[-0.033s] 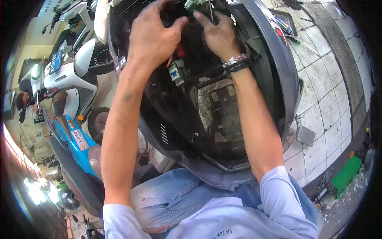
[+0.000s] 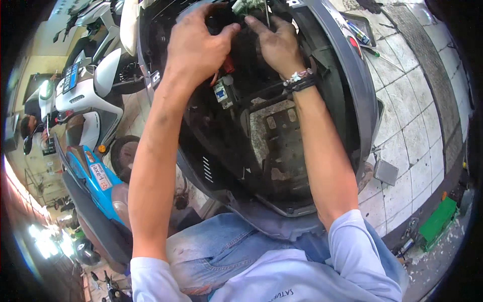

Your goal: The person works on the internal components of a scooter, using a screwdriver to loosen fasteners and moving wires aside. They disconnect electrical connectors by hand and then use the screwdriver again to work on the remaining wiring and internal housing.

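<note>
Both my hands reach into the open dark grey body shell (image 2: 370, 100) of a scooter or motorcycle. My left hand (image 2: 198, 48) has its thumb and index finger spread apart, with some fingertips hidden at the upper edge. Opposite it, my right hand (image 2: 279, 50) is curled, and a thin metal rod (image 2: 267, 12) runs down between its thumb and fingers. Between the hands, at the top, is a pale green and white part (image 2: 245, 6). Below my left hand are a red piece (image 2: 229, 64) and a small box-shaped part with a blue label (image 2: 221, 95).
A white scooter (image 2: 85, 93) and a blue one (image 2: 100, 171) stand to the left. On the tiled floor at right lie a green-handled screwdriver (image 2: 376, 52), a dark tray (image 2: 359, 22), a grey square block (image 2: 386, 172) and a green box (image 2: 438, 221).
My left hand has shifted very slightly to the right. My right hand and the body shell look the same.
</note>
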Tool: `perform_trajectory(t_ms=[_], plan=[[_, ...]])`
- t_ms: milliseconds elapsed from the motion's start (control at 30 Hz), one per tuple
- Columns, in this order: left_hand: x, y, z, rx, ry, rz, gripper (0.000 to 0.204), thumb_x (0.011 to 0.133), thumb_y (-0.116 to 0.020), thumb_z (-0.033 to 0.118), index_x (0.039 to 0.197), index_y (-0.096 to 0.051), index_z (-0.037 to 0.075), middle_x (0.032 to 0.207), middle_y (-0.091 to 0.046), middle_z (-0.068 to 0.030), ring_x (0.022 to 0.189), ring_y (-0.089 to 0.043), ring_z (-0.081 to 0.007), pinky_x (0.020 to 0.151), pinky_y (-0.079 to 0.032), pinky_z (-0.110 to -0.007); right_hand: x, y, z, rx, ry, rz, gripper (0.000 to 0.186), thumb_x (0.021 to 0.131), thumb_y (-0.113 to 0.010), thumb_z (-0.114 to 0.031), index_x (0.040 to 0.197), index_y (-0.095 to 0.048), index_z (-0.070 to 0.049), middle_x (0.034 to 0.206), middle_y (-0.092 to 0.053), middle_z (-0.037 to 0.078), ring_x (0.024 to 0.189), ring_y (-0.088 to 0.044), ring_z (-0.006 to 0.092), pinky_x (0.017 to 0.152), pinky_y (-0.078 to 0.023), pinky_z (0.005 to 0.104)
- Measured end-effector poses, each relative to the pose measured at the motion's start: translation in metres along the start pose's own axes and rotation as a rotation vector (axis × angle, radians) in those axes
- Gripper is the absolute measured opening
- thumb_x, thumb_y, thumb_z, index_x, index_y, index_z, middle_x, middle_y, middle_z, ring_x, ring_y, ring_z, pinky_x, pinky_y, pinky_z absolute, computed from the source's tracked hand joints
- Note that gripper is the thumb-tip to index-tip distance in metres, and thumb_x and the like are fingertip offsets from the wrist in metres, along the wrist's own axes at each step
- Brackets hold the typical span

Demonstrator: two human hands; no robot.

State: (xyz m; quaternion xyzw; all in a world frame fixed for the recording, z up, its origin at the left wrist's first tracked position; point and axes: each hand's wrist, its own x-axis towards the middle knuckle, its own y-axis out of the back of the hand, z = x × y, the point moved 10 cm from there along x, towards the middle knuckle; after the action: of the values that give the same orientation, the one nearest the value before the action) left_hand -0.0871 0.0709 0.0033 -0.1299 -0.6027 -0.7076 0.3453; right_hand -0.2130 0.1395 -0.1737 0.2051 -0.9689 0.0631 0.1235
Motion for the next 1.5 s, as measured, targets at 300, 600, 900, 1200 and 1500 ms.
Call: perform_trajectory(t_ms=[300, 600, 900, 1200, 1500], plan=[[0.014, -0.035, -0.041, -0.054, 0.101, -0.332, 0.048, 0.092, -0.071, 0.043, 0.118, -0.074, 0.003, 0.098, -0.077, -0.0205, 0.094, -0.076, -0.0334, 0.085, -0.057, -0.039, 0.0, -0.026, -0.005, 0.076, -0.197, -0.134, 0.028, 0.094, -0.076, -0.033, 0.098, -0.075, -0.005, 0.065, -0.065, 0.002, 0.058, -0.06, 0.0118, 0.054, -0.048, 0.0317], [0.005, -0.036, -0.074, -0.02, 0.345, -0.369, 0.047, 0.092, -0.074, 0.039, 0.117, -0.074, -0.001, 0.096, -0.078, -0.0184, 0.089, -0.077, -0.0281, 0.084, -0.057, -0.037, -0.024, -0.013, -0.06, -0.081, 0.102, 0.119, 0.037, 0.086, -0.083, -0.036, 0.096, -0.079, -0.001, 0.084, -0.077, 0.016, 0.077, -0.074, 0.0264, 0.075, -0.054, 0.0391], [0.002, -0.026, -0.072, -0.304, 0.328, -0.084, 0.035, 0.088, -0.077, 0.025, 0.105, -0.07, -0.004, 0.097, -0.075, -0.023, 0.091, -0.075, -0.0344, 0.083, -0.057, -0.042, -0.004, -0.025, -0.04, -0.269, -0.095, 0.053, 0.05, 0.079, -0.087, -0.041, 0.091, -0.075, 0.006, 0.083, -0.076, 0.021, 0.075, -0.074, 0.0292, 0.074, -0.055, 0.0409], [0.002, -0.011, -0.052, -0.022, 0.187, 0.004, 0.035, 0.084, -0.073, 0.022, 0.109, -0.071, -0.003, 0.096, -0.074, -0.0252, 0.094, -0.072, -0.0427, 0.086, -0.057, -0.048, -0.014, -0.021, -0.048, -0.04, -0.019, 0.256, 0.048, 0.076, -0.088, -0.038, 0.085, -0.074, 0.008, 0.079, -0.075, 0.023, 0.072, -0.073, 0.031, 0.072, -0.055, 0.0409], [-0.003, -0.016, -0.061, 0.055, 0.211, -0.013, 0.039, 0.083, -0.073, 0.022, 0.114, -0.07, -0.001, 0.105, -0.072, -0.0278, 0.102, -0.07, -0.0447, 0.091, -0.055, -0.05, -0.019, -0.026, -0.065, 0.072, -0.015, 0.225, 0.028, 0.084, -0.083, -0.022, 0.095, -0.076, 0.003, 0.085, -0.077, 0.016, 0.076, -0.073, 0.0274, 0.072, -0.054, 0.0393]])
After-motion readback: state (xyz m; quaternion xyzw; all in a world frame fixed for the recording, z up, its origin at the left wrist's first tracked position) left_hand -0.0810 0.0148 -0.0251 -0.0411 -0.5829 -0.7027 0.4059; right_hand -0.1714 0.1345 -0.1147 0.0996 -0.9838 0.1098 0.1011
